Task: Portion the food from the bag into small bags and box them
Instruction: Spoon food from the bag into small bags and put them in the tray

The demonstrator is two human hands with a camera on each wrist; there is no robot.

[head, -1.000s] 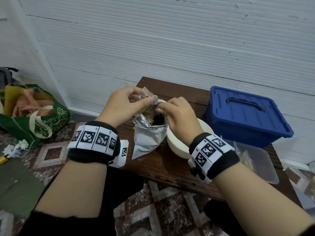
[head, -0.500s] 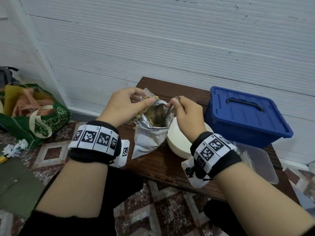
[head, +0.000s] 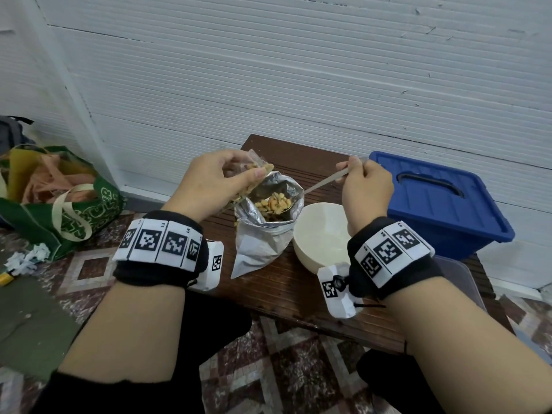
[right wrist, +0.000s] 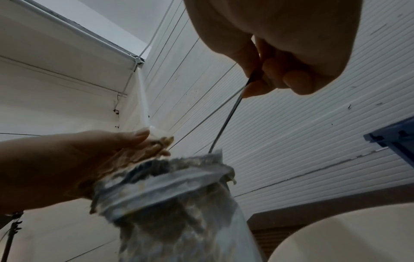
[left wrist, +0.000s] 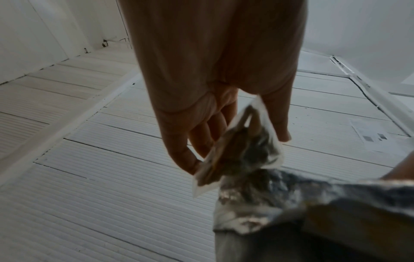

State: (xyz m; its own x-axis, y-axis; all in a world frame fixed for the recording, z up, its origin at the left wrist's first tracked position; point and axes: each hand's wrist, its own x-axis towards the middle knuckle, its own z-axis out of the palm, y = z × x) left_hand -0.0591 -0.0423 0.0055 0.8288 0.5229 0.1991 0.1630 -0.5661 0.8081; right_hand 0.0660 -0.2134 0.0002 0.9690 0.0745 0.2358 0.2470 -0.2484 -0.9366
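Note:
A silver foil bag point(head: 263, 234) stands open on the brown wooden table point(head: 286, 291), with yellow-brown food point(head: 273, 203) showing inside. My left hand point(head: 209, 183) holds a small clear bag point(head: 254, 171) of food just above the foil bag's left rim; the small clear bag point(left wrist: 241, 147) is pinched between thumb and fingers. My right hand point(head: 366, 186) grips the handle of a metal spoon point(head: 325, 182), whose bowl is loaded with food inside the foil bag's mouth. The spoon point(right wrist: 228, 120) slants down into the foil bag point(right wrist: 174, 195).
A white bowl point(head: 321, 234) sits right of the foil bag. A blue lidded box point(head: 442, 201) stands at the table's right end, with a clear plastic container point(head: 457, 279) in front of it. A green tote bag point(head: 59, 201) lies on the floor at left.
My right hand has drawn back up and to the right, so the spoon now lifts a heap of food inside the foil bag. The left hand has stayed put.

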